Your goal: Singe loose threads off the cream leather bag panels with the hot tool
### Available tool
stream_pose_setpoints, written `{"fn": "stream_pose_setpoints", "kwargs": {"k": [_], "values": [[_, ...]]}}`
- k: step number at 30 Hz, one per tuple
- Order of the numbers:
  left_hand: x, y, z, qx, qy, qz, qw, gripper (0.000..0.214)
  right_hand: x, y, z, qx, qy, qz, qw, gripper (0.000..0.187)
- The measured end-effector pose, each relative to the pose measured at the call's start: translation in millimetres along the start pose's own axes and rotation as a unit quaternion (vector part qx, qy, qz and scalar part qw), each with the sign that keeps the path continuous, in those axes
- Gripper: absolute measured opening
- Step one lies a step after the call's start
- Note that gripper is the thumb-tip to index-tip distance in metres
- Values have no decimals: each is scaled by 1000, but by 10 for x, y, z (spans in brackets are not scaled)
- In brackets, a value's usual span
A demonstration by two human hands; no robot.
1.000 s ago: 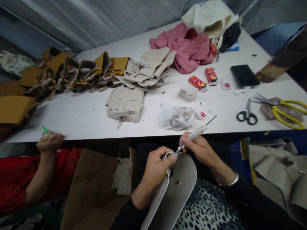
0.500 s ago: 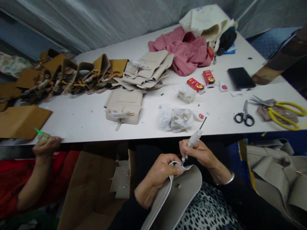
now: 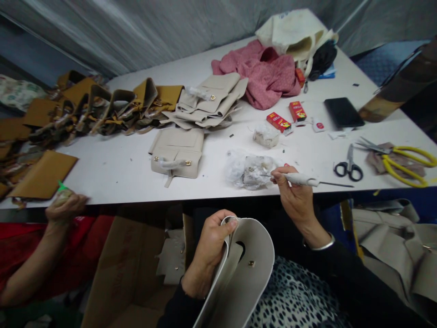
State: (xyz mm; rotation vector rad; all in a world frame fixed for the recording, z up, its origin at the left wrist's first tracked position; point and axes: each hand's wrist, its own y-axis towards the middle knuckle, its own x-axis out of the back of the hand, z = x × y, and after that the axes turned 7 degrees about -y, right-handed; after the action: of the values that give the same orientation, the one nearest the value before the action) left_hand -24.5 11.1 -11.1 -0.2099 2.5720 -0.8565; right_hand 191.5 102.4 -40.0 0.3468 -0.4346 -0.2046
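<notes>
My left hand (image 3: 213,243) is closed on the upper edge of a beige handbag piece (image 3: 254,241), thumb on top. A small metal fitting shows on the piece's curved flap. My right hand (image 3: 295,196) grips a white-handled, awl-like tool (image 3: 302,179) above the table's front edge. One thin rod points right, and the other end reaches left to a greyish block (image 3: 256,168) in crumpled clear plastic. Whether that tip touches the block I cannot tell. Left of the block lies a beige handbag (image 3: 177,152) with a wrapped handle.
Beige bags (image 3: 213,98) are piled behind, with mustard bags (image 3: 136,102) to their left. Black scissors (image 3: 348,166), yellow-handled shears (image 3: 403,161), a black tablet (image 3: 344,112) and red boxes (image 3: 279,122) lie rightward. A co-worker's hand (image 3: 66,205) holds something green-tipped at left.
My right hand has moved the tool up from the bag edge to the plastic-wrapped block, turning it nearly level. My left hand still holds the bag piece, slightly further left.
</notes>
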Motion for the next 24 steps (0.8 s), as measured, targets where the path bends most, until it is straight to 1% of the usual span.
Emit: {"fn": "stream_pose_setpoints", "kwargs": {"k": [3, 6, 8, 10, 12, 14, 16, 18, 20, 22, 24], "values": [[13, 11, -10, 0, 4, 0, 1000, 33, -36, 57, -38, 38, -49, 21, 998, 27], [28, 21, -25, -1, -8, 0, 1000, 33, -55, 105, -54, 59, -94, 22, 994, 27], [39, 25, -35, 5, -21, 1, 1000, 34, -64, 141, -48, 93, -121, 30, 988, 28], [52, 30, -39, 14, -33, 5, 999, 35, -78, 181, -20, 138, -163, 51, 976, 30], [68, 39, -37, 20, -40, 8, 999, 36, -104, 225, 25, 175, -227, 72, 955, 34], [90, 52, -34, 22, -42, 10, 999, 37, -143, 270, 72, 193, -285, 85, 935, 38], [116, 67, -34, 22, -45, 13, 999, 38, -190, 315, 101, 194, -314, 80, 926, 41], [145, 82, -38, 23, -49, 15, 998, 39, -230, 350, 99, 181, -317, 59, 929, 43], [171, 94, -44, 22, -54, 15, 998, 40, -245, 359, 68, 158, -296, 39, 941, 43], [192, 103, -45, 25, -59, 17, 998, 40, -227, 330, 21, 146, -245, 38, 958, 40], [203, 114, -41, 27, -67, 17, 997, 40, -184, 270, -31, 164, -189, 51, 967, 33]]}}
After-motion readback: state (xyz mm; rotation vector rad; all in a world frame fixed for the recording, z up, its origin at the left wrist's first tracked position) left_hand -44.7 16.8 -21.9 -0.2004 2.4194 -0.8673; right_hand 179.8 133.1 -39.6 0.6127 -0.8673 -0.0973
